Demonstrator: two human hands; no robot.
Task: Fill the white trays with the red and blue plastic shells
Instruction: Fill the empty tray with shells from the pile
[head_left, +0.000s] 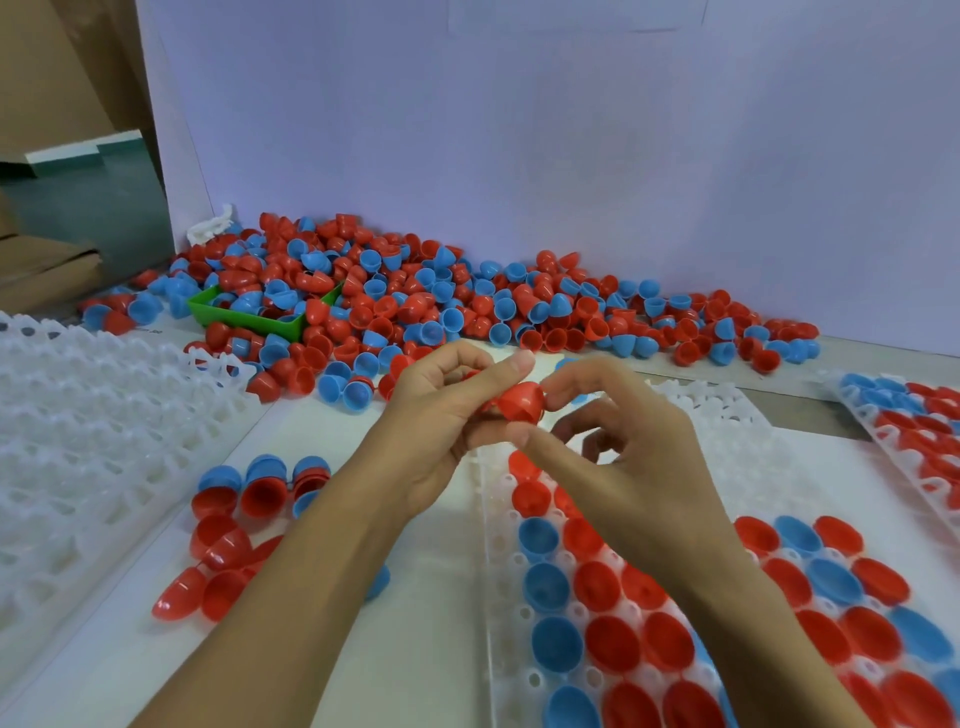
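A red shell (519, 401) is held up above the table between both hands. My left hand (441, 415) grips it from the left with curled fingers, and my right hand (623, 436) pinches its right edge with thumb and forefinger. Below them lies a white tray (496, 545) with red and blue shells seated in many of its cups. A big heap of loose red and blue shells (415, 301) stretches along the back wall. A small cluster of loose shells (244, 519) lies left of my left forearm.
A stack of empty white trays (93, 441) fills the left side. A green bin (249, 312) sits buried in the heap. Another filled tray (914, 415) lies at the far right. A white wall (519, 156) closes the back.
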